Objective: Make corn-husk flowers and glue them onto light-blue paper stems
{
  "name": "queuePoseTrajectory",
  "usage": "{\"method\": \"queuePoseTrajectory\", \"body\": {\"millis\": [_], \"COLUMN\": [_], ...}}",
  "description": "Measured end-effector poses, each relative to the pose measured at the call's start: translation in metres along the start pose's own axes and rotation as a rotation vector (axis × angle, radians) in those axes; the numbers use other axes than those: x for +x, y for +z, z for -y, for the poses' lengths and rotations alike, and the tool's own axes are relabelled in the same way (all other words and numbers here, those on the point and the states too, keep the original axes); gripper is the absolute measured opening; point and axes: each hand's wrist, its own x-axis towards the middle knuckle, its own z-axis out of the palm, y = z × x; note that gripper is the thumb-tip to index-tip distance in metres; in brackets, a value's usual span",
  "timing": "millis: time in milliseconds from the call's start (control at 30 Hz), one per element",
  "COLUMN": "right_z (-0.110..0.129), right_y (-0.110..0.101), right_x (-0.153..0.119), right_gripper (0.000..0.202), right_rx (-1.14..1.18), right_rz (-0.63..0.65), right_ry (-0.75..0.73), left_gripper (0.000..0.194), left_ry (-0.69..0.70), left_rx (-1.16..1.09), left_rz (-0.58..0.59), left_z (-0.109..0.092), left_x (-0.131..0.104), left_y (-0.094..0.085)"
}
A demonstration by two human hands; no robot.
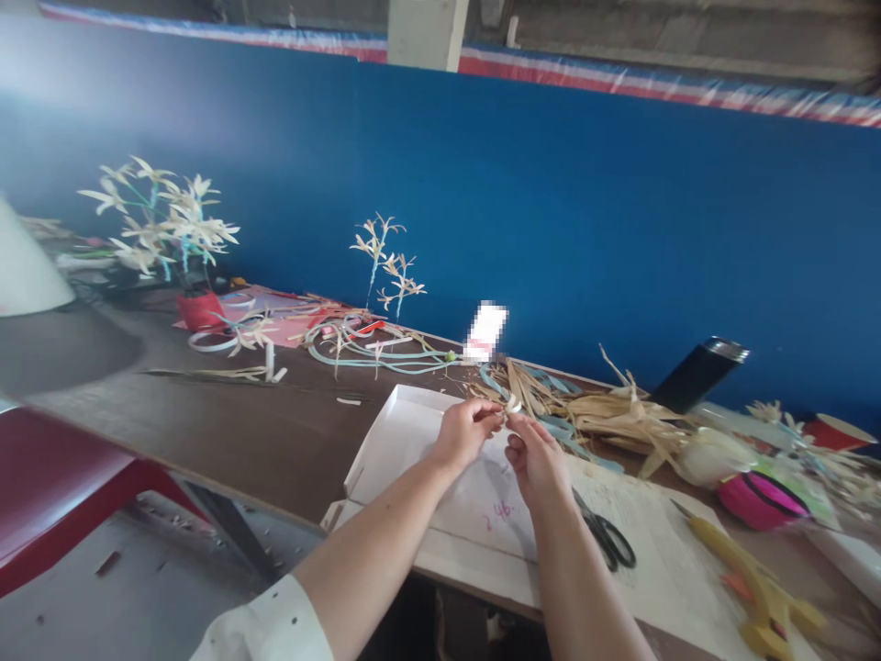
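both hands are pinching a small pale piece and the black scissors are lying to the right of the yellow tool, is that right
Not quite: the head view shows the black scissors lying to the left of the yellow tool. The rest holds: the left hand and right hand are pinching a small pale piece.

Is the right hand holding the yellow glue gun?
No, the yellow glue gun lies at the picture's right, while the right hand and left hand together hold a small pale piece.
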Motion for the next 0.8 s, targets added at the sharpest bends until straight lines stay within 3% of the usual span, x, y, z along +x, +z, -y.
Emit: {"method": "queuePoseTrajectory", "body": {"millis": [800], "right_z": [-0.004], "right_y": [-0.003], "right_x": [0.001], "right_gripper": [0.024], "right_rx": [-0.02], "right_rz": [0.009], "right_ry": [-0.008], "left_gripper": [0.02], "left_ry": [0.052], "left_rx": [0.083], "left_rz": [-0.019], "left_z": [0.011], "left_x": [0.001], "left_y": [0.0]}}
